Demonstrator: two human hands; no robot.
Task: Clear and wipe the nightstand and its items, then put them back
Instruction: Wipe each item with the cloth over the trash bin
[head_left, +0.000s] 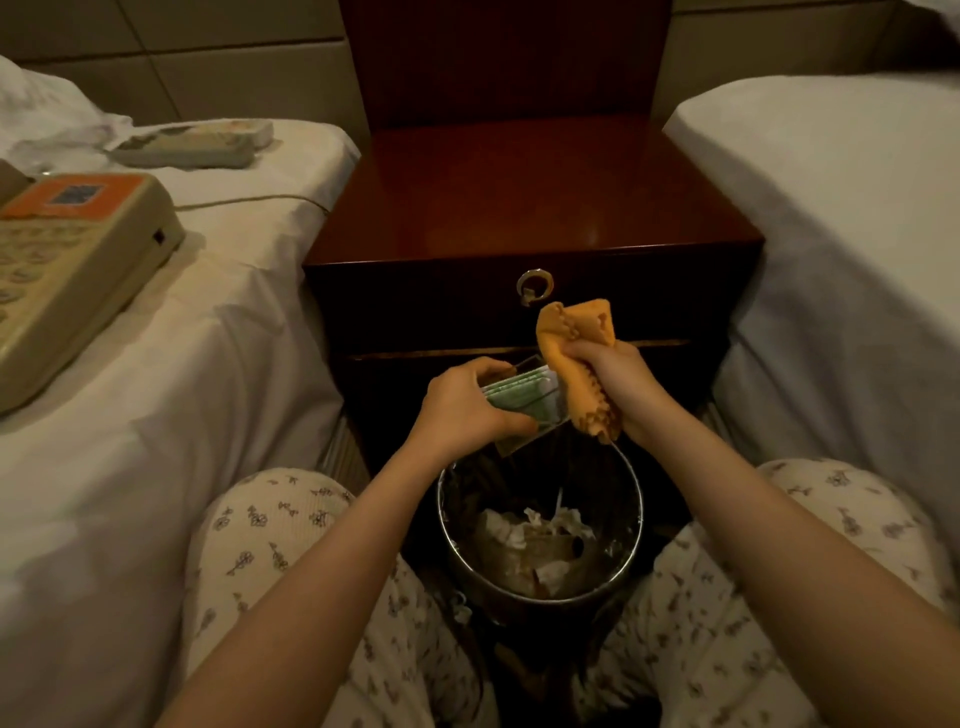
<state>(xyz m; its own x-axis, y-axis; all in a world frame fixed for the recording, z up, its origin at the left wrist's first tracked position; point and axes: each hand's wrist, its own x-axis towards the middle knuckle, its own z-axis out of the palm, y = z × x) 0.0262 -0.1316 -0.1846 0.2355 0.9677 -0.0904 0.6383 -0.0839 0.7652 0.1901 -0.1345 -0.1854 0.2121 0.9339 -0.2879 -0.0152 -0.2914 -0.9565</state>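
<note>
**Hands above the bin**

The dark wooden surface (530, 208) stands between a left bed (218, 374) and a right bed (841, 234). A phone (67, 270) lies on the left bed. Over the bin (447, 519), the left hand (467, 400) grips a green packet (522, 397). The right hand (618, 379) clutches an orange cloth (576, 332) just beside the packet.

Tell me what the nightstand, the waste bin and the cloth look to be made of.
Nightstand: dark red-brown wood or veneer, glossy lacquer; its top mirrors light. Waste bin: probably metal, polished; its rim and inner wall shine. Cloth, gripped by the right hand: soft orange fabric, matte, perhaps microfibre; it folds limply and has a stitched edge.
</note>
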